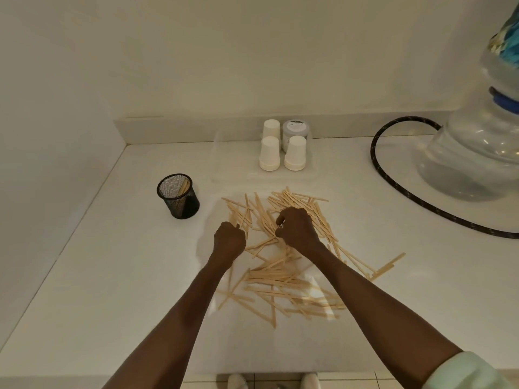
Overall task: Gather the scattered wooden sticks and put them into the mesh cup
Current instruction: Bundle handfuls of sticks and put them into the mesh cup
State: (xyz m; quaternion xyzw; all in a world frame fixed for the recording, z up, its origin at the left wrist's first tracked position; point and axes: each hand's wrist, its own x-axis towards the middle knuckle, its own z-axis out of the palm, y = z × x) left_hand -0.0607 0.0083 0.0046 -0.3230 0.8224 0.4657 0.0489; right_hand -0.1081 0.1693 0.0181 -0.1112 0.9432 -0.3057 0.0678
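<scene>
Far left, the black mesh cup [178, 196] is standing upright on the white surface [112, 276], well apart from the pile – a few sticks are already leaning inside it.

Next over, our left hand [229, 241] is sitting at the pile's left edge, grip clenched into a fist. A stick tip is poking out at the top of it, but we cannot tell how many sticks it is grasping.

The wooden sticks [283, 276] are lying scattered and crisscrossed across the middle of the surface, from just past the hands down toward us, with a few strays trailing off to the right.

Our right hand [297, 227] is resting on the upper part of the pile, fingers curled down into the sticks – grip closed over them, though the actual hold is hidden under the knuckles. A pale rolled sleeve [466, 372] is showing at the lower right.

Behind the pile, three upturned white paper cups [282, 153] and a small grey jar [296, 130] are sitting near the back wall.

Further right, a black hose [393, 189] is looping across the surface to a large clear water bottle [471, 153] at the right edge.
</scene>
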